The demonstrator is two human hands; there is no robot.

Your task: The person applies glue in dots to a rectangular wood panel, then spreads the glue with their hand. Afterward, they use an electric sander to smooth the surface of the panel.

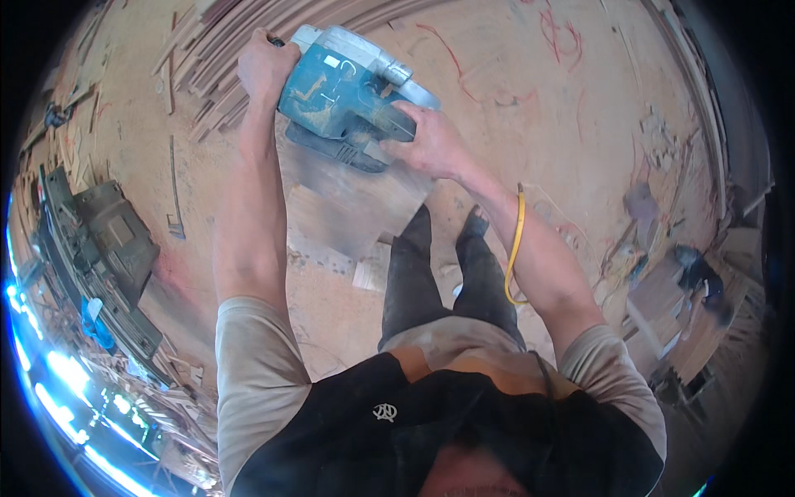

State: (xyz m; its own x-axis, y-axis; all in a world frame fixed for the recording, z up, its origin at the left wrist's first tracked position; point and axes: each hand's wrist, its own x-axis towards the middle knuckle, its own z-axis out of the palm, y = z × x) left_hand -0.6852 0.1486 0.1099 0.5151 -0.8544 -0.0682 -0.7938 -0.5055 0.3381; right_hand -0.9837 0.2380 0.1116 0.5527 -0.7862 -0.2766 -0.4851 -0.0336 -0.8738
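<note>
A teal belt sander [319, 99] with a grey metal side is held out in front of me, dusty on its casing. My left hand [267, 68] is closed around the dark knob at its far left end. The fingers of my right hand [435, 145] wrap its rear handle. Below the sander lies a pale brown wooden board [348, 207], partly hidden by the tool. I cannot tell whether the sander's base touches the board. A yellow cord [517, 240] loops beside my right forearm.
Long wooden strips [215, 66] are stacked at the far left. A dark grey machine-like piece [112, 232] stands at the left. Red cords [559, 37] lie on the dusty floor at the far right. Another person [700, 282] bends beside wooden panels [662, 302] at the right.
</note>
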